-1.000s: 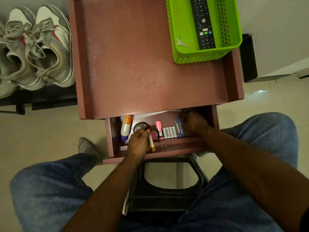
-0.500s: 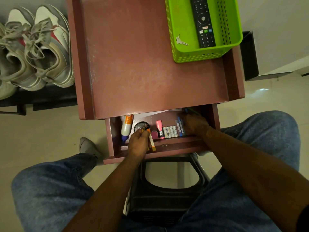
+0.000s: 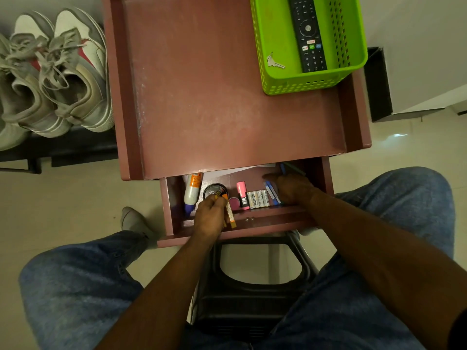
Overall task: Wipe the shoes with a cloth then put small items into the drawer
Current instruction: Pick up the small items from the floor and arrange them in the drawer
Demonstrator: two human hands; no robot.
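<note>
Shoes (image 3: pixel 58 79) are parked on the rack off to the left, nobody touching them and no cloth anywhere in view, so I'd guess the wiping part is done and we're deep into the drawer part. Drawer (image 3: pixel 242 221) is pulled open under the tabletop and already has a tube (image 3: pixel 192 192), a round tin (image 3: pixel 215 191), a pink marker (image 3: pixel 242 194) and a row of batteries (image 3: pixel 258 198) in it. Left hand (image 3: pixel 211 218) has its fingers curled round a couple of orange sticks (image 3: pixel 230 215) just in front of the tin. Right hand (image 3: pixel 293 188) is down at the right end by some blue pens (image 3: pixel 271 193); can't tell if it's gripping anything. Green basket (image 3: pixel 283 79) up on the tabletop has a key (image 3: pixel 274 62) and a remote (image 3: pixel 307 34) in it, so maybe those are left to go in
</note>
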